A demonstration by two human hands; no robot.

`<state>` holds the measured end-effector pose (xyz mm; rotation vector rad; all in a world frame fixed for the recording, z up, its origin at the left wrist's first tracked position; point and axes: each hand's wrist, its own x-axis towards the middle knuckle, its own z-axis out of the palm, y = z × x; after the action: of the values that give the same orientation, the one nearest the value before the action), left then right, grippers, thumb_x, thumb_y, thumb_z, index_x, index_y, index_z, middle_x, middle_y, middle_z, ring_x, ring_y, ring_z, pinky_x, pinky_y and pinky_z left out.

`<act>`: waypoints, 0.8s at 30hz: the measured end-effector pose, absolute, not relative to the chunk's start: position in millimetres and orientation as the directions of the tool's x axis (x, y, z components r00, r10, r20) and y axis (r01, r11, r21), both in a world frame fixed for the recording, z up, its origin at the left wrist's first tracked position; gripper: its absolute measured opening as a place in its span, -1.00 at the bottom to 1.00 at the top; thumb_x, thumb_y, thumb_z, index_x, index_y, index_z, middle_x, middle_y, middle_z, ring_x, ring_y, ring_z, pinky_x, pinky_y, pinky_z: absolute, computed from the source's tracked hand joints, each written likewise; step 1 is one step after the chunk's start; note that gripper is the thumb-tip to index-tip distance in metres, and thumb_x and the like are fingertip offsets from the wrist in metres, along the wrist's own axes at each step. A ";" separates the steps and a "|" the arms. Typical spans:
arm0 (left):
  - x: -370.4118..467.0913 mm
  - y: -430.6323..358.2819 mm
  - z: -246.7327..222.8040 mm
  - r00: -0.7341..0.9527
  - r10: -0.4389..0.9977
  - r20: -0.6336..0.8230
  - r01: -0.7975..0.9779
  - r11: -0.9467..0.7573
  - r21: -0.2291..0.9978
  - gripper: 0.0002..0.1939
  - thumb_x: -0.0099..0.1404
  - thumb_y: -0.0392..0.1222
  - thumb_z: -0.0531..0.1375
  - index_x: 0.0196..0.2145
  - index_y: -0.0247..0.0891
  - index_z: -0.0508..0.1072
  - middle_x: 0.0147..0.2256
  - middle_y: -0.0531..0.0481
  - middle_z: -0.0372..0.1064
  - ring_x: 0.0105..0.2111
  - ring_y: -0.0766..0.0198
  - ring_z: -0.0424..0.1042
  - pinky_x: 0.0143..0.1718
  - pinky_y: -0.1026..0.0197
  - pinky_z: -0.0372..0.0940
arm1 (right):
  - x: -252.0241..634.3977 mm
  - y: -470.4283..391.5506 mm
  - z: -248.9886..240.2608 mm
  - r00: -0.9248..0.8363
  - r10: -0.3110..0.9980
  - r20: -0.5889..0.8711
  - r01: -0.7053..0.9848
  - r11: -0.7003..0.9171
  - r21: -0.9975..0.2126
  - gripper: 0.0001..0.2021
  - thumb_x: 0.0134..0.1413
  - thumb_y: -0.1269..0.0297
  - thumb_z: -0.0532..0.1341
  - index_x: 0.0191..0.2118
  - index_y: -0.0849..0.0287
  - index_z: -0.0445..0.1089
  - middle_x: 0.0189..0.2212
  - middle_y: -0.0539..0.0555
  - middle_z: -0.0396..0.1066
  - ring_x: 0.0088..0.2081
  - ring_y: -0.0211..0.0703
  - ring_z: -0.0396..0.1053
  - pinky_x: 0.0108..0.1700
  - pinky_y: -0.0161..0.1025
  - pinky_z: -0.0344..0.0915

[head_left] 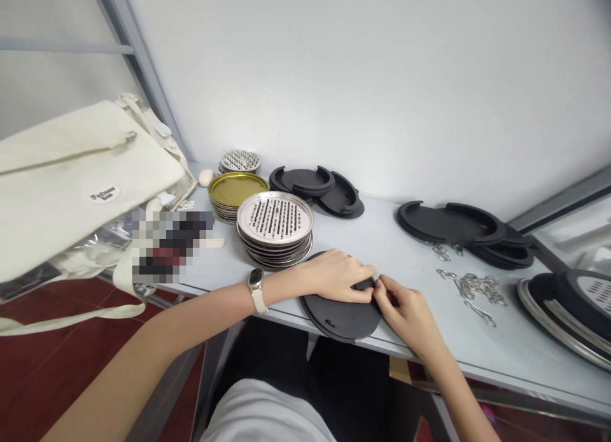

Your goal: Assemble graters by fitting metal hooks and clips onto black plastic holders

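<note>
A black round plate (344, 318) lies at the table's front edge, a small slot near its lower left rim. My left hand (337, 276) rests across the plate and grips it, thumb and fingers bent toward its right side. At that right rim my right hand (401, 305) pinches a small shiny metal piece (375, 278), mostly covered by the fingertips. To the right lies a loose pile of bent metal wire clips (477, 289). Just behind my left wrist stands a stack of round metal grater plates (275, 219).
Gold-coloured round lids (238, 188) and smaller grater discs (241, 160) are stacked at back left. Black rimmed holders (305, 179) lie along the wall, with more black holders (449, 222) farther right. Assembled round pieces (568, 308) sit at far right. A cream bag (86, 174) fills the left side.
</note>
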<state>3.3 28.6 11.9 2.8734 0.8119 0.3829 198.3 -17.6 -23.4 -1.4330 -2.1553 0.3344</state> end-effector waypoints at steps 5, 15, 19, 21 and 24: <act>3.1 28.9 11.1 0.823 0.525 0.216 0.494 -0.850 0.183 -0.73 0.34 0.01 0.00 -0.28 -0.21 0.34 -0.41 -0.01 0.47 -0.47 0.20 0.45 -0.49 0.22 0.14 | 198.1 -17.9 -23.1 -0.301 0.909 0.289 0.779 0.409 -0.476 -0.68 0.26 0.18 -0.01 -0.52 0.12 0.06 -0.70 -0.13 0.07 -0.65 -0.34 0.02 -0.55 -0.38 0.03; 2.7 28.7 11.6 0.823 0.524 0.219 0.488 -0.850 0.200 -0.74 0.34 0.01 0.02 -0.29 -0.21 0.36 -0.40 -0.02 0.48 -0.47 0.19 0.45 -0.51 0.21 0.14 | 197.2 -18.1 -22.2 -0.306 0.907 0.289 0.778 0.413 -0.472 -0.68 0.26 0.16 -0.01 -0.53 0.11 0.05 -0.70 -0.13 0.07 -0.65 -0.33 0.03 -0.56 -0.36 0.03; 2.9 28.9 10.6 0.824 0.522 0.220 0.487 -0.852 0.194 -0.74 0.34 0.01 0.02 -0.28 -0.21 0.35 -0.38 -0.03 0.48 -0.47 0.19 0.45 -0.51 0.20 0.14 | 197.3 -17.7 -22.7 -0.306 0.906 0.292 0.777 0.415 -0.474 -0.67 0.26 0.17 -0.01 -0.53 0.11 0.04 -0.70 -0.14 0.05 -0.65 -0.34 0.02 -0.55 -0.37 0.03; 2.9 29.2 9.9 0.826 0.517 0.224 0.484 -0.855 0.188 -0.75 0.34 0.01 0.02 -0.27 -0.21 0.35 -0.38 -0.03 0.48 -0.47 0.19 0.45 -0.51 0.20 0.13 | 197.4 -17.7 -22.9 -0.305 0.906 0.294 0.778 0.415 -0.472 -0.67 0.26 0.17 -0.01 -0.53 0.11 0.05 -0.70 -0.14 0.06 -0.65 -0.34 0.03 -0.55 -0.37 0.03; 2.6 30.0 9.0 0.828 0.508 0.237 0.477 -0.861 0.178 -0.74 0.34 0.01 0.01 -0.28 -0.21 0.34 -0.39 -0.01 0.48 -0.48 0.21 0.44 -0.52 0.21 0.10 | 197.9 -17.9 -23.5 -0.308 0.907 0.289 0.781 0.414 -0.467 -0.68 0.26 0.17 -0.01 -0.53 0.12 0.06 -0.71 -0.14 0.06 -0.65 -0.34 0.03 -0.56 -0.37 0.03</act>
<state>2.6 30.0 9.0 2.8969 0.7832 0.4220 197.9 -17.9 -23.5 -1.4296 -2.1660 0.3262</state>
